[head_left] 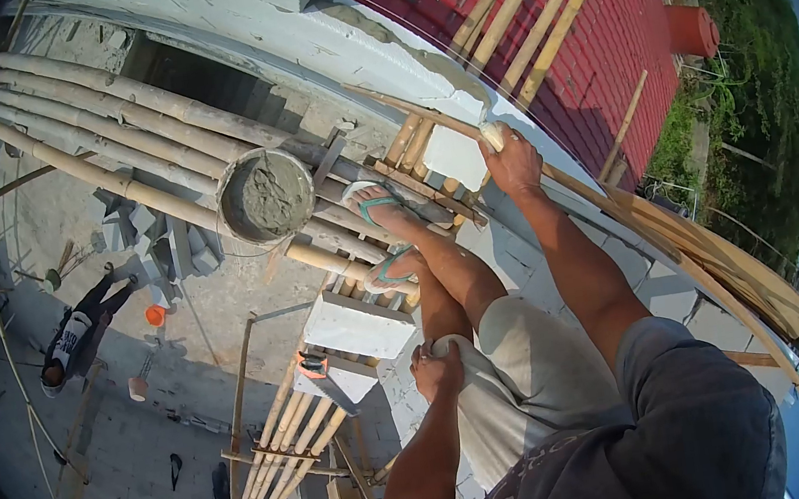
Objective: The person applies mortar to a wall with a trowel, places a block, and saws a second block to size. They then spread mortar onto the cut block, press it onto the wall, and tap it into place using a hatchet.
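Note:
My right hand (513,162) is closed around the pale handle of a trowel (493,136), close to the top edge of the wall (431,69). The trowel's blade is small and mostly hidden. My left hand (437,370) is curled on the leg of my light shorts (484,395), near the knee. A bucket (240,236) of wet grey mortar (269,194) stands on the bamboo poles (182,205), beyond my sandalled feet (379,207). One white block (450,160) lies near my right hand.
White blocks (359,327) rest on bamboo beside my feet, with an orange-handled handsaw (313,364) on one. Far below, a person (74,343) is on the ground near stacked blocks (172,244). A red roof (584,43) and upright bamboo poles (561,31) rise beyond the wall.

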Tool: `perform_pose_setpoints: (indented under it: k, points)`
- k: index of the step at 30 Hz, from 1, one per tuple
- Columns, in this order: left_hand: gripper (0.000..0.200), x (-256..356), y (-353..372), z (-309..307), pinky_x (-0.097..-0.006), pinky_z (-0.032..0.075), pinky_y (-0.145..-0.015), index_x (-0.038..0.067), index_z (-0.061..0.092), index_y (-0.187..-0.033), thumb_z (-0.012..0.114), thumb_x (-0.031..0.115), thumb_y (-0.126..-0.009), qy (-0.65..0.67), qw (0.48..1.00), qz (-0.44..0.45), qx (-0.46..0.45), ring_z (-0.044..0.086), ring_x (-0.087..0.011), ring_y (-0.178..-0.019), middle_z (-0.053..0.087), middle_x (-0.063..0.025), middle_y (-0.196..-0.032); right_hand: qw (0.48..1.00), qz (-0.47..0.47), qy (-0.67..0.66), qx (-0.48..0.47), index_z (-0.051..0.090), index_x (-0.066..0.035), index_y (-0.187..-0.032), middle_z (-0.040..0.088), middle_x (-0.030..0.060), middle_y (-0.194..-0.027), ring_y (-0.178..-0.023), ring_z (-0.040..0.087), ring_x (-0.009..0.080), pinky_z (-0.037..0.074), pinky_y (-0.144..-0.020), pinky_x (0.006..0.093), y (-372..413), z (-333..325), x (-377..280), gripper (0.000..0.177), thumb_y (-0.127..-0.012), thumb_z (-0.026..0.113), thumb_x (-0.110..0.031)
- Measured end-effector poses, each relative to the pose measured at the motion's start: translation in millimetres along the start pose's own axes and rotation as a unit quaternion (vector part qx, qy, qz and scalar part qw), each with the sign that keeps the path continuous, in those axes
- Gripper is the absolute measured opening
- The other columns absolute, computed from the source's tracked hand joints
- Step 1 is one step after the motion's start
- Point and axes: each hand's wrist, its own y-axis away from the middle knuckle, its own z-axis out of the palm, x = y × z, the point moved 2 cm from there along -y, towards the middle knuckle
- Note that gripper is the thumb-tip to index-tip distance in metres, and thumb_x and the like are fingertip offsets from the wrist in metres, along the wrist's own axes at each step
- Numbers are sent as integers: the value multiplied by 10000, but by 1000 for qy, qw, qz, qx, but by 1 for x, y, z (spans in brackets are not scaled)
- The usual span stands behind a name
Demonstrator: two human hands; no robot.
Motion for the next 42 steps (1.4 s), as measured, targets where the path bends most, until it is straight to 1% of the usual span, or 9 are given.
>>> perform_pose_setpoints:
  k: [9,14,20,23,26,28,30,35,42]
  points:
    - [651,-5,-4,3,-388,377,-1134,158,599,-1349,680,502,-802,-14,1000,0,2,434,-253,-1371,491,-53,-1469,997,-51,-39,42,531,-56,-1292,613,179,-1146,-991,662,398,537,-839,530,-20,-6,-78,504,-911,630,-370]
    - [646,-9,-9,4,-384,373,-1138,164,604,-1349,681,501,-803,-17,1000,-2,11,431,-246,-1374,485,-38,-1478,996,-48,7,-74,521,-17,-1292,585,222,-1189,-1074,645,407,545,-871,502,-55,1,-136,414,-919,571,-188]
    - [639,-1,-3,-2,-389,377,-1136,167,599,-1353,679,491,-808,-8,1000,-23,-3,435,-255,-1371,484,-52,-1478,982,-11,91,-164,566,32,-1256,599,249,-1284,-1125,641,406,535,-932,475,-69,-4,-84,377,-910,519,-110]
    - [638,-4,-5,4,-396,390,-1125,165,592,-1358,675,485,-812,7,1000,-6,-8,446,-259,-1360,486,-55,-1475,975,-55,115,-180,662,37,-1044,691,279,-1032,-964,677,446,547,-853,496,-67,-17,-34,261,-864,555,-118]
    - [624,5,2,-1,-402,402,-1112,166,597,-1346,674,478,-810,6,1000,-25,-6,458,-258,-1347,495,-48,-1464,961,-58,130,-238,604,64,-1115,674,296,-1059,-962,666,458,544,-842,499,-47,-22,-3,327,-881,570,-161]
    - [617,5,1,4,-403,404,-1108,166,600,-1338,673,476,-810,16,1000,-22,-10,457,-254,-1346,500,-43,-1458,991,6,106,-77,503,6,-1253,665,278,-1108,-992,669,423,557,-826,464,-14,-28,2,424,-918,569,-245]
    - [610,4,2,8,-403,407,-1105,166,603,-1331,672,474,-809,25,999,-23,-13,456,-250,-1345,504,-37,-1451,998,-30,13,-62,466,1,-1283,662,281,-1105,-990,659,438,547,-837,482,24,-27,-4,462,-922,572,-267]
    - [627,5,6,13,-410,414,-1089,192,576,-1356,668,481,-807,30,999,-37,-11,433,-224,-1356,492,-15,-1456,967,-50,-143,-207,473,5,-1277,654,292,-1107,-1014,627,477,506,-896,531,74,29,-69,476,-928,564,-306]
    - [636,5,14,21,-408,410,-1088,201,567,-1366,665,496,-810,73,995,-60,-31,430,-212,-1356,468,0,-1475,926,-236,26,-292,625,-9,-1166,668,264,-1138,-1064,651,418,521,-922,496,89,128,-230,445,-947,557,-390]
